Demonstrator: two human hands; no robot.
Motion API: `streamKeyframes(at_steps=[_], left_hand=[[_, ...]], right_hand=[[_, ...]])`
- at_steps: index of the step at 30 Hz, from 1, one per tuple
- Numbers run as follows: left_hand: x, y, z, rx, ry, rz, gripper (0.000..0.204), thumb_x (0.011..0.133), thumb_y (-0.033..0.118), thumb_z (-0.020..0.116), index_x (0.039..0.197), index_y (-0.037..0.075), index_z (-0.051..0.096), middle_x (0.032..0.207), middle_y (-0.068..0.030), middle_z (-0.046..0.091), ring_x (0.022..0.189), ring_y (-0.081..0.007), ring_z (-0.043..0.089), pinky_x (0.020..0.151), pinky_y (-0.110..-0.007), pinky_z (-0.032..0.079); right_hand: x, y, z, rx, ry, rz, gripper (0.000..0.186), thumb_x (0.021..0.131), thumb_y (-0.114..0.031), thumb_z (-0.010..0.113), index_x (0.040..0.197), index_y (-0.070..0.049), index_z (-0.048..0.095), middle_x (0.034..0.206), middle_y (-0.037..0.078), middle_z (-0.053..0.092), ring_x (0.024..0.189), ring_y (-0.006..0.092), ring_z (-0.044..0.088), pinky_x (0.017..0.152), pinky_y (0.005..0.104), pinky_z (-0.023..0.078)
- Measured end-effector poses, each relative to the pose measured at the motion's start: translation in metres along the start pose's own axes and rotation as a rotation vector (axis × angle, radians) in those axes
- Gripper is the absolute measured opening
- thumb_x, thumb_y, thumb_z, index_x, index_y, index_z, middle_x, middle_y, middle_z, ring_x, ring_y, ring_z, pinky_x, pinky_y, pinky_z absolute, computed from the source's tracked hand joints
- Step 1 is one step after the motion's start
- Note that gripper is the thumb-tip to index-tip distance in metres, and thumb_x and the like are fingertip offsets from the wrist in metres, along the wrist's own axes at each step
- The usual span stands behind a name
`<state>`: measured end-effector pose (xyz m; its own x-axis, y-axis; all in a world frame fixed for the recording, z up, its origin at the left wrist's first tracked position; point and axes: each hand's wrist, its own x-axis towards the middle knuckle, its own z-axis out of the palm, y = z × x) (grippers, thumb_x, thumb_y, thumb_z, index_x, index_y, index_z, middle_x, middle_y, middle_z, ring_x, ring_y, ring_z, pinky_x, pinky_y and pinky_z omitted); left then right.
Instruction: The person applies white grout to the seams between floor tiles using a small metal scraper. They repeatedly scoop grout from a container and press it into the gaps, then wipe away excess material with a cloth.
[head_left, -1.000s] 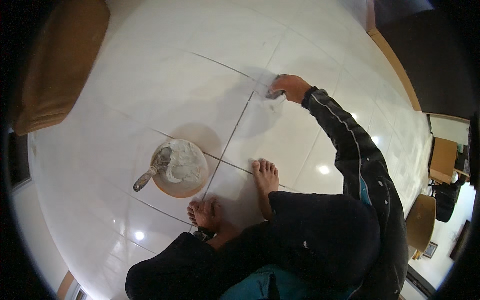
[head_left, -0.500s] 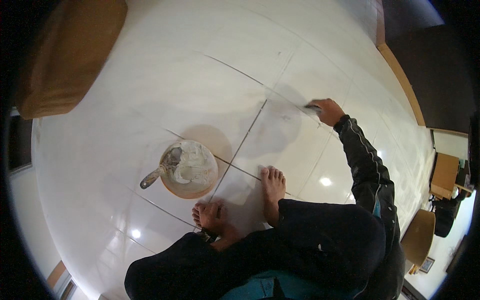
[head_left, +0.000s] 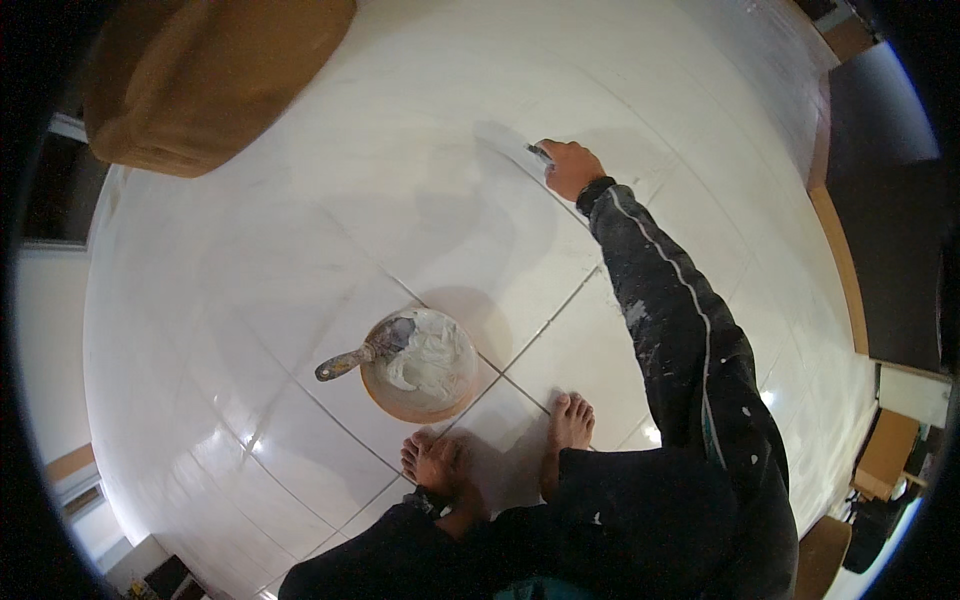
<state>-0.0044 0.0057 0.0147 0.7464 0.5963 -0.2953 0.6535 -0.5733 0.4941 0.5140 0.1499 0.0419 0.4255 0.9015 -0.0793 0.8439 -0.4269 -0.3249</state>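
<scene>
At the far side, my right hand (head_left: 573, 169) is closed round a small flat spreader (head_left: 540, 153), dark where it shows; the fingers hide most of it. It is held low along a tile joint on the white tiled floor (head_left: 600, 360). My left hand (head_left: 443, 463), with a dark band at the wrist, is down by my left foot (head_left: 412, 450); its fingers cannot be made out. Just beyond that foot stands a pale orange bowl (head_left: 372, 385) of white paste (head_left: 432, 352). A putty knife (head_left: 345, 364) rests in it, its worn handle sticking out over the left rim.
My bare right foot (head_left: 572, 420) is flat on the tiles. A brown covered piece of furniture (head_left: 210, 90) stands at the far left. Dark furniture with a wooden edge (head_left: 838, 270) runs along the right, with a cardboard box (head_left: 887, 455) nearer to me.
My right hand has moved left and farther away with the spreader, the arm now stretched out more. The view has shifted, so the bowl and feet appear lower and more to the right.
</scene>
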Motion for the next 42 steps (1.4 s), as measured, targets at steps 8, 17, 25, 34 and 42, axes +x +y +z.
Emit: streamKeyframes(at_steps=[8, 17, 25, 34, 42], left_hand=[[-0.010, -0.021, 0.026, -0.124, 0.019, 0.084, 0.029, 0.077, 0.025, 0.067, 0.105, 0.018, 0.068, 0.095, -0.0096, 0.066, 0.088, -0.0423, 0.049, 0.084, -0.052, 0.040], [-0.006, -0.019, 0.016, -0.064, -0.100, 0.076, 0.011, 0.083, 0.015, 0.061, 0.091, 0.010, 0.066, 0.093, -0.0119, 0.066, 0.099, -0.0350, 0.057, 0.091, -0.047, 0.045], [0.001, 0.008, -0.013, 0.087, -0.038, -0.003, 0.025, 0.079, 0.015, 0.063, 0.104, 0.014, 0.067, 0.102, -0.0129, 0.066, 0.105, -0.0355, 0.055, 0.099, -0.048, 0.038], [-0.006, -0.015, 0.021, -0.212, -0.040, 0.011, 0.025, 0.078, 0.016, 0.066, 0.103, 0.015, 0.068, 0.099, -0.0104, 0.067, 0.104, -0.0351, 0.055, 0.096, -0.049, 0.040], [-0.004, -0.017, 0.024, -0.109, 0.063, 0.096, 0.025, 0.079, 0.016, 0.068, 0.104, 0.013, 0.068, 0.095, -0.0106, 0.067, 0.096, -0.0348, 0.057, 0.090, -0.047, 0.043]], right_hand=[[-0.007, -0.047, 0.088, -0.624, 0.128, -0.256, 0.043, 0.084, -0.009, 0.057, 0.122, 0.009, 0.055, 0.099, 0.026, 0.066, 0.092, 0.0394, 0.066, 0.073, 0.0446, 0.057], [0.071, -0.005, -0.004, -0.276, -0.132, -0.116, 0.045, 0.078, -0.008, 0.061, 0.122, -0.019, 0.063, 0.107, 0.013, 0.067, 0.103, 0.0317, 0.063, 0.092, 0.0438, 0.051], [0.081, 0.007, 0.014, -0.248, -0.133, -0.066, 0.045, 0.076, -0.006, 0.061, 0.117, -0.023, 0.067, 0.116, 0.006, 0.066, 0.106, 0.0283, 0.062, 0.094, 0.0421, 0.050], [-0.043, 0.004, 0.014, -0.157, -0.344, -0.312, 0.042, 0.075, -0.005, 0.056, 0.109, -0.025, 0.070, 0.096, 0.011, 0.070, 0.092, 0.0333, 0.063, 0.084, 0.0466, 0.050], [0.006, -0.001, -0.008, -0.039, -0.233, -0.348, 0.038, 0.074, 0.000, 0.056, 0.104, -0.017, 0.071, 0.103, 0.009, 0.070, 0.104, 0.0320, 0.060, 0.092, 0.0422, 0.048]])
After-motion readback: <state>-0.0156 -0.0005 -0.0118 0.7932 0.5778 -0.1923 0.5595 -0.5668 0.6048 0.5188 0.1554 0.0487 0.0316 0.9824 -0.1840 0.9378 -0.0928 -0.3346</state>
